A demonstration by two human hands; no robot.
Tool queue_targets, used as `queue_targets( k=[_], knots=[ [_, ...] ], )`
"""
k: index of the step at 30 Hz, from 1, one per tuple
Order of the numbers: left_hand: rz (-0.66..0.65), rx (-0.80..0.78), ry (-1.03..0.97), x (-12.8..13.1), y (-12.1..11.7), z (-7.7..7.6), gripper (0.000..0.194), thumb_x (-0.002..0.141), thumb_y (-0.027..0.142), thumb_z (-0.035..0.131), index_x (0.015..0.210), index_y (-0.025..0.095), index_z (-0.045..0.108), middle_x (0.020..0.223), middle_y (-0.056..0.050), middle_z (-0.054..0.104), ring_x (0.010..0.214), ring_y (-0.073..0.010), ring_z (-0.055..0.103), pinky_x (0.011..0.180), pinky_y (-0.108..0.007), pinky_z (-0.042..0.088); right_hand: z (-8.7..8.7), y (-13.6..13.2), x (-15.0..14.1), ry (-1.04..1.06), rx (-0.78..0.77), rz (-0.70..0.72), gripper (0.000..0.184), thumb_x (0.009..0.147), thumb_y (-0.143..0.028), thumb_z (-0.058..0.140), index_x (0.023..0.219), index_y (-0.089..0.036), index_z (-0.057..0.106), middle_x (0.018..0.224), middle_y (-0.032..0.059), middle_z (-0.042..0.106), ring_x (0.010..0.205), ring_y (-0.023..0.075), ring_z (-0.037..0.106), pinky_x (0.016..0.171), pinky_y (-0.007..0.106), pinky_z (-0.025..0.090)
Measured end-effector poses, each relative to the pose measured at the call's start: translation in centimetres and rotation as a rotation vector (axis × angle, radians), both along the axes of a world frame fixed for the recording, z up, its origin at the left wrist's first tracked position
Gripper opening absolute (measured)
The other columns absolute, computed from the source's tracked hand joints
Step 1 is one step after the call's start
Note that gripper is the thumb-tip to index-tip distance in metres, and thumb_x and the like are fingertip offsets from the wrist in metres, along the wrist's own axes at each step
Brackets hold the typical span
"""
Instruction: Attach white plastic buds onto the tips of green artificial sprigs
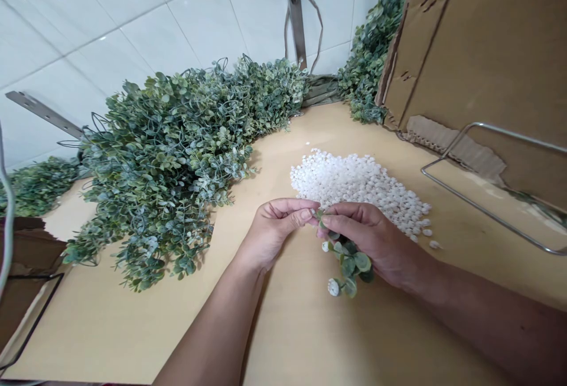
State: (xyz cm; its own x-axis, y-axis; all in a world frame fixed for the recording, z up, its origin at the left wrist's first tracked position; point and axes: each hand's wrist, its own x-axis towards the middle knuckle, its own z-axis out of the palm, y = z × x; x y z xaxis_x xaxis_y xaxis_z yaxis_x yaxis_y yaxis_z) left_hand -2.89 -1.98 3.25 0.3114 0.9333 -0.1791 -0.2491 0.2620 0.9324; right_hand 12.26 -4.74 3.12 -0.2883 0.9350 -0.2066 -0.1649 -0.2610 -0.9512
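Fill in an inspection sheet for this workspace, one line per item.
Surface: tan tabletop, partly covered.
Work items: heap of greenery at left; pile of white pieces beyond the hands; leafy sprig in hand, with white pieces on it.
Clutter: cardboard box and bent wire frame at right.
Left hand: thumb and forefinger pinched at the sprig's tip; what lies between them is too small to tell.
Right hand: holding the sprig.
Cables: pale cord-like strand at the left edge; its nature cannot be told.
Surroundings: white tiled wall; upright metal strip in front of it.
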Motion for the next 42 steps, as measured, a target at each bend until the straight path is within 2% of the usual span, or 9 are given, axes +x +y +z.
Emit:
queue_targets(
  k=[10,19,26,32,38,42],
  knots=[
    [0.017,0.003,0.036,-0.04,0.01,0.02,0.023,0.049,0.029,0.084,0.067,0.017,0.075,0.058,-0.001,0.069,0.054,-0.0099,0.058,0.068,-0.026,0.049,0.15,0.03,-0.05,-0.002,-0.015,-0.007,0.023,0.064,-0.039,0.059,0.055,-0.017,0.057,0.046,-0.0034,0.047,0.042,0.0064,0.037,0.041,0.021,0.029],
    [0.000,0.008,0.031,-0.07,0.00,-0.21,0.020,0.052,0.026,0.084,0.068,0.018,0.075,0.059,0.000,0.070,0.056,-0.0086,0.060,0.068,-0.023,0.049,0.45,0.03,-0.03,-0.028,-0.040,-0.026,0.022,0.061,-0.037,0.058,0.052,-0.017,0.056,0.044,-0.0038,0.046,0.041,0.0056,0.035,0.039,0.020,0.027],
    [-0.047,0.036,0.045,0.25,-0.17,0.06,0.019,0.053,0.026,0.083,0.065,0.015,0.074,0.057,-0.002,0.069,0.053,-0.0112,0.060,0.062,-0.026,0.050,0.21,0.16,-0.01,-0.031,0.025,-0.029,0.020,0.063,-0.032,0.057,0.049,-0.017,0.056,0.050,-0.0002,0.054,0.049,0.0089,0.045,0.048,0.022,0.036],
    [-0.089,0.030,0.060,0.57,-0.35,-0.30,0.023,0.055,0.029,0.082,0.066,0.012,0.072,0.050,-0.002,0.065,0.047,-0.0113,0.057,0.055,-0.027,0.048,-0.31,0.09,0.09,-0.088,0.050,-0.021,0.021,0.065,-0.031,0.058,0.051,-0.015,0.060,0.047,-0.0013,0.052,0.043,0.0065,0.040,0.042,0.020,0.031],
    [-0.076,-0.001,-0.043,0.43,-0.15,-0.65,0.022,0.057,0.028,0.081,0.071,0.013,0.073,0.054,-0.001,0.067,0.048,-0.0107,0.058,0.055,-0.025,0.047,-0.21,0.33,0.15,0.015,0.020,-0.017,0.021,0.066,-0.033,0.058,0.053,-0.017,0.061,0.054,0.0012,0.058,0.052,0.0096,0.049,0.049,0.021,0.038],
    [-0.043,0.001,-0.051,0.41,-0.14,-0.57,0.023,0.055,0.027,0.082,0.071,0.013,0.073,0.055,-0.001,0.067,0.050,-0.0116,0.060,0.057,-0.026,0.048,-0.10,0.45,0.36,0.037,0.034,0.021,0.022,0.066,-0.035,0.058,0.053,-0.018,0.063,0.054,0.0022,0.059,0.055,0.0110,0.051,0.050,0.021,0.039]
  ],
)
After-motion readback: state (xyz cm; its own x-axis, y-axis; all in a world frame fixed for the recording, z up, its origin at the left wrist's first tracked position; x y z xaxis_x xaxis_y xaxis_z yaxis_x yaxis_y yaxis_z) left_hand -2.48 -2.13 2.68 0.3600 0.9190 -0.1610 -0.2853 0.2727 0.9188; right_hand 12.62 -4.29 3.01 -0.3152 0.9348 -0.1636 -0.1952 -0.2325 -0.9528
